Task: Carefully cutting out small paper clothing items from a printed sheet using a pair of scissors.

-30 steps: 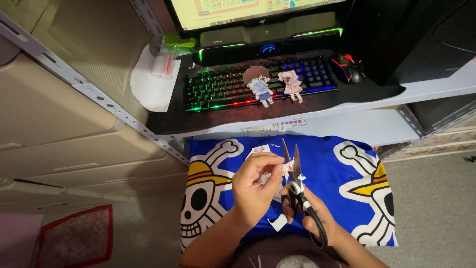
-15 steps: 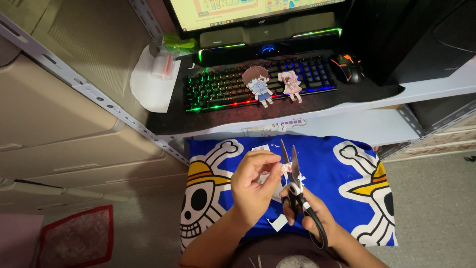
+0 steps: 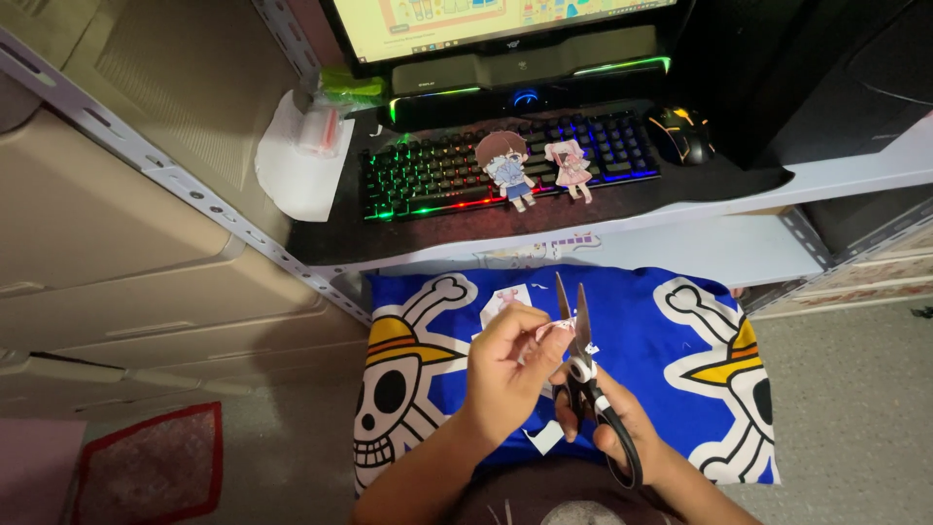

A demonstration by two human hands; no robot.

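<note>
A small paper cutout (image 3: 554, 329) is pinched in the fingers (image 3: 533, 342) of the left hand (image 3: 505, 374), raised over a blue skull-print cushion (image 3: 641, 331). At its 3 o'clock, black scissors (image 3: 583, 374) are gripped by the right hand (image 3: 622, 437), blades parted and pointing to 12 o'clock. A lit keyboard (image 3: 437, 175) is seen on the counter (image 3: 836, 175) beyond.

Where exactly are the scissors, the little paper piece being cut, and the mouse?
scissors (image 3: 581, 369): head view, on the pivot where the open blades meet.
paper piece (image 3: 550, 332): head view, on the small pinkish scrap at the left hand's fingertips.
mouse (image 3: 680, 132): head view, on its dark top shell.
</note>
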